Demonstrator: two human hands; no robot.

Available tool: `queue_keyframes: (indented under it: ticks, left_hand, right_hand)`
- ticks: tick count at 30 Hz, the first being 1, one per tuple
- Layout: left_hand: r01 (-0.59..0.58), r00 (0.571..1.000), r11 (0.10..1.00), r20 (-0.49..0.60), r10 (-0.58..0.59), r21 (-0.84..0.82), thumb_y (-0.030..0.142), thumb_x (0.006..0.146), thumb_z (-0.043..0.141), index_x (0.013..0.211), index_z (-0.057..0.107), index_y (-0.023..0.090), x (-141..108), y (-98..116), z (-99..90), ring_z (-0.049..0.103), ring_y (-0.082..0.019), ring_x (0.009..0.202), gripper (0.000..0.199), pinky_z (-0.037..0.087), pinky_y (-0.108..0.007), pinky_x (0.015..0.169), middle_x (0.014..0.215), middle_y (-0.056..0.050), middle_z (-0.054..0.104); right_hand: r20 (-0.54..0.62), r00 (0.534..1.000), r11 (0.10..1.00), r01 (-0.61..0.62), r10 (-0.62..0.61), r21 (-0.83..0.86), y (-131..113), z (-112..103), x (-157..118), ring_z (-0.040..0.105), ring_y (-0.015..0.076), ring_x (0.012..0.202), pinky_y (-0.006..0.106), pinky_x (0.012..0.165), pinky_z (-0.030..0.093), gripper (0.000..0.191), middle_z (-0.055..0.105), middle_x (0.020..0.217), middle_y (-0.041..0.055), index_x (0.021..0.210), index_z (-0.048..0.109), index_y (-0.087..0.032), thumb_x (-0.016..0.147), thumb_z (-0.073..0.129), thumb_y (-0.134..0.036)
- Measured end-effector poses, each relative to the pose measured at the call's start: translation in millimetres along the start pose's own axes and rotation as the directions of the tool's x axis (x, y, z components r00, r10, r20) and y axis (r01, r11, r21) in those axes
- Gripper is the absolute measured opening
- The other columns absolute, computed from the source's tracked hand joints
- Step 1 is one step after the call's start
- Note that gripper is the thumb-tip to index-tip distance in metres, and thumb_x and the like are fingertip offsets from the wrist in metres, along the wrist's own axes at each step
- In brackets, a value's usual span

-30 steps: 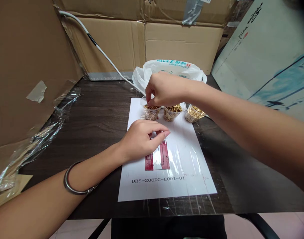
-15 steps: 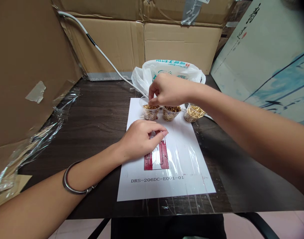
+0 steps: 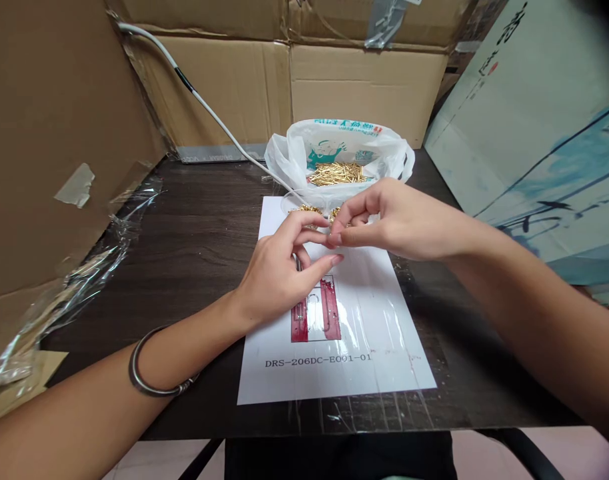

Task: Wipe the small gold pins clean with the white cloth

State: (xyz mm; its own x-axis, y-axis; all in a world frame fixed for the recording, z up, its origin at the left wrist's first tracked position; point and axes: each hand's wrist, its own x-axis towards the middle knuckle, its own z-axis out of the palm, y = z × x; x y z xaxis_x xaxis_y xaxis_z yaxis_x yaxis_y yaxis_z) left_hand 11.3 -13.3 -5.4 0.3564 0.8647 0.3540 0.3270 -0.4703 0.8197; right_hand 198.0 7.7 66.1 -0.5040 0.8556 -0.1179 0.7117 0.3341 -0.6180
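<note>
My left hand (image 3: 284, 270) is over the printed sheet (image 3: 269, 380), thumb and fingers curved and apart, with nothing visible between them. My right hand (image 3: 384, 220) meets it there: its thumb and forefinger are pinched together by the left fingertips, and whatever they hold is too small to make out. Behind the hands a clear cup (image 3: 309, 208) of small gold-coloured metal pins is partly covered. A second cup of pins (image 3: 335, 213) shows only in part beneath the right hand. The sheet bears a red and white drawing (image 3: 329, 313) and printed lettering.
A white plastic bag (image 3: 397, 153) stands behind the cups, with many gold-coloured pins (image 3: 337, 173) in it. A white cable (image 3: 219, 127) runs down to the cups. Cardboard walls (image 3: 234, 100) close off the back and left; a pale painted panel (image 3: 534, 153) leans at the right.
My right hand has left the left cup and come down and toward me, to the fingertips of my left hand. The left fingers have spread and lifted. The pins in the bag now show.
</note>
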Motion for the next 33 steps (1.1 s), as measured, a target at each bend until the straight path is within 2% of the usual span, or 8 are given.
queue_keyframes:
  ticks: [5,11,13,15,18,23,27,33]
  left_hand:
    - [-0.070,0.997,0.995,-0.006,0.071,0.066,0.025,0.082,0.064,0.094,0.059,0.018,-1.1,0.0,-1.3,0.059,-0.005,0.058,0.015,0.047,-0.018,0.056,0.088,0.000,0.071]
    - [-0.170,0.984,0.975,0.080,0.160,0.141,0.026,0.083,0.064,0.083,0.064,0.017,-1.2,-0.1,-3.0,0.055,-0.004,0.054,0.009,0.045,-0.017,0.057,0.071,0.004,0.068]
    - [-0.181,0.982,0.970,0.090,0.168,0.163,0.026,0.084,0.062,0.083,0.065,0.017,-1.3,0.4,-3.1,0.052,-0.004,0.052,0.009,0.043,-0.017,0.057,0.069,0.004,0.067]
    - [-0.180,0.982,0.967,0.088,0.166,0.183,0.025,0.085,0.061,0.083,0.066,0.017,-1.1,0.6,-3.2,0.052,-0.004,0.053,0.010,0.043,-0.018,0.058,0.072,0.004,0.067]
    - [-0.174,0.982,0.966,0.107,0.155,0.193,0.022,0.085,0.059,0.084,0.068,0.018,-0.3,0.6,-3.6,0.056,-0.006,0.059,0.010,0.045,-0.019,0.063,0.077,0.003,0.070]
    - [-0.185,0.980,0.960,0.113,0.165,0.208,0.020,0.084,0.059,0.088,0.069,0.018,1.5,-0.1,-3.7,0.061,-0.008,0.065,0.011,0.048,-0.020,0.066,0.085,0.001,0.072]
    - [-0.192,0.979,0.957,0.105,0.173,0.215,0.019,0.083,0.061,0.088,0.071,0.019,1.4,0.1,-2.8,0.061,-0.007,0.061,0.011,0.048,-0.019,0.062,0.084,0.002,0.073]
    - [-0.165,0.985,0.974,0.083,0.154,0.158,0.022,0.083,0.062,0.087,0.072,0.020,-2.0,3.6,-1.9,0.060,-0.006,0.059,0.011,0.049,-0.018,0.058,0.081,0.003,0.074]
  right_hand:
    - [0.049,0.999,0.999,-0.015,0.016,-0.029,6.5,2.1,2.1,0.041,0.0102,0.055,0.025,0.049,0.029,0.019,0.054,0.061,-0.0021,0.075,0.069,-0.021,0.079,0.058,-0.036]
    - [0.228,0.974,0.999,0.014,-0.006,-0.033,4.6,-6.8,-1.7,0.048,0.0108,0.060,0.025,0.054,0.033,0.019,0.059,0.067,-0.0018,0.080,0.069,-0.022,0.083,0.054,-0.034]
    - [0.145,0.989,0.998,0.009,0.000,-0.064,2.0,-12.4,-3.6,0.049,0.0113,0.060,0.026,0.055,0.034,0.022,0.060,0.067,-0.0013,0.083,0.070,-0.023,0.084,0.053,-0.036]
    - [-0.057,0.998,0.990,-0.024,0.016,-0.141,1.5,-17.2,-3.7,0.049,0.0125,0.059,0.028,0.055,0.034,0.024,0.061,0.068,0.0003,0.088,0.070,-0.022,0.084,0.053,-0.039]
    - [-0.284,0.959,0.957,-0.081,-0.001,-0.279,7.5,-19.7,0.7,0.051,0.0145,0.060,0.030,0.056,0.034,0.024,0.062,0.071,0.0031,0.091,0.071,-0.022,0.083,0.055,-0.038]
    - [-0.197,0.980,0.908,-0.061,-0.024,-0.415,25.2,-15.5,11.1,0.052,0.0147,0.062,0.030,0.058,0.034,0.023,0.062,0.069,0.0031,0.095,0.073,-0.025,0.079,0.058,-0.030]
    - [-0.284,0.958,0.885,-0.093,-0.046,-0.457,33.7,-12.2,18.0,0.050,0.0140,0.060,0.030,0.055,0.029,0.024,0.059,0.069,0.0040,0.095,0.074,-0.024,0.075,0.062,-0.031]
    - [-0.316,0.941,0.903,-0.030,-0.119,-0.428,40.9,-8.3,24.9,0.045,0.0117,0.057,0.029,0.053,0.028,0.015,0.055,0.063,0.0024,0.081,0.074,-0.021,0.073,0.065,-0.029]
